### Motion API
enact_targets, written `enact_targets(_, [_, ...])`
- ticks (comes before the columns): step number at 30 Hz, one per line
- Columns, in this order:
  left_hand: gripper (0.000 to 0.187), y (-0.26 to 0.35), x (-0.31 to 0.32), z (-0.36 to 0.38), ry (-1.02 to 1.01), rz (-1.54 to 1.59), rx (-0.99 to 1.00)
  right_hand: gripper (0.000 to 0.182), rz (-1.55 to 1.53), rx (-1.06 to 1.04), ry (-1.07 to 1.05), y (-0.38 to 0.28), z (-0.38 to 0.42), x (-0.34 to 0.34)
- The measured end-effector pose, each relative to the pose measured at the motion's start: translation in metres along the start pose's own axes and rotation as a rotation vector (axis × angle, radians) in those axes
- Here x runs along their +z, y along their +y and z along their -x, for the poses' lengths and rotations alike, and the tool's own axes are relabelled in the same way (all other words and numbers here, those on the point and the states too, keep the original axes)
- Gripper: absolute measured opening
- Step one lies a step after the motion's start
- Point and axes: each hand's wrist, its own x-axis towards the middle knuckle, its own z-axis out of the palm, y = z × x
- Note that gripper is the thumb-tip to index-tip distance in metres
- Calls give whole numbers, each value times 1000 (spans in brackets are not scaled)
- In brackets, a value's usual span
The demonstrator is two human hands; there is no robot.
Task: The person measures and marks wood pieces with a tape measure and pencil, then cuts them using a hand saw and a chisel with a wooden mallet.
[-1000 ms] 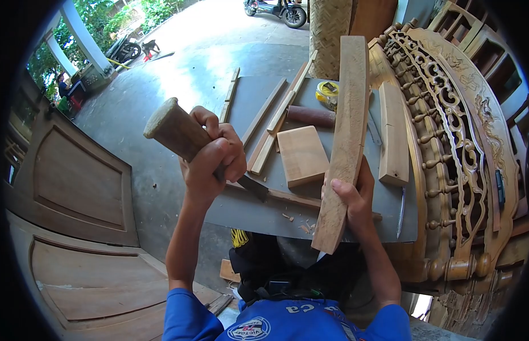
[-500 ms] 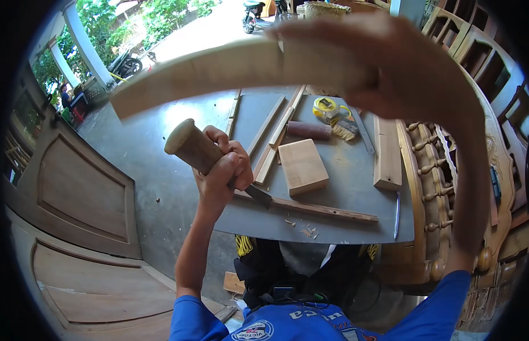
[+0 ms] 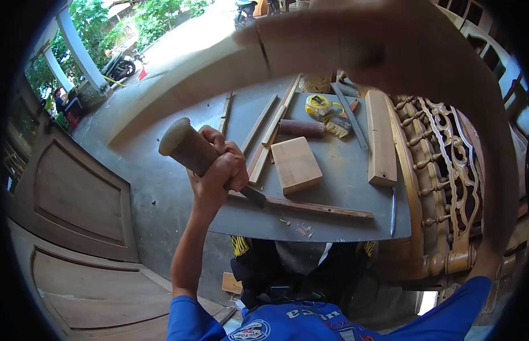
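My left hand (image 3: 216, 165) is wrapped round the thick wooden handle of a chisel (image 3: 187, 146), held at a slant. The chisel's metal blade meets a narrow wooden strip (image 3: 321, 208) lying along the table's near edge. High in front of the camera, my right hand (image 3: 384, 48) grips a long piece of wood (image 3: 202, 77), smeared by motion and raised above the chisel. Small wood chips (image 3: 303, 230) lie beside the strip. Just behind the strip sits a square wooden block (image 3: 296, 165).
On the grey table (image 3: 344, 165) lie a yellow tape measure (image 3: 318, 105), a brush (image 3: 337, 126), a dark red roll (image 3: 301, 128), a metal ruler (image 3: 351, 116), a long wooden block (image 3: 381, 142) and several strips. Carved furniture (image 3: 432, 165) stands right, wooden panels (image 3: 77, 196) left. A person (image 3: 61, 101) sits far back.
My right hand and the long piece of wood have risen nearer the camera. My left hand keeps the chisel on the strip. The view has shifted slightly.
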Motion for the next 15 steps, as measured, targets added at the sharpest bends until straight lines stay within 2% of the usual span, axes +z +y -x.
enact_targets(2, [23, -2, -3, 1, -51, 3, 28, 58, -83, -82, 1, 6, 4, 6])
enact_targets(5, [22, 0, 0, 1, -9, -21, -4, 57, -303, 4, 161, 19, 9, 18])
enact_targets(7, [22, 0, -2, 0, -18, -10, 1, 57, -200, -94, 159, 14, 10, 15])
enact_targets(10, [22, 1, -1, -1, -6, 10, -5, 58, 35, 58, -38, 0, 7, 3])
enact_targets(11, [22, 1, 0, 0, -2, 16, -20, 58, 2, 196, 26, 0, 5, 4])
enact_targets(13, [21, -1, -5, -1, -68, -33, -2, 56, 14, 259, 86, 0, 7, 6])
enact_targets(15, [21, -2, -7, -2, -99, -47, 10, 52, 86, 98, 86, -4, 10, 13])
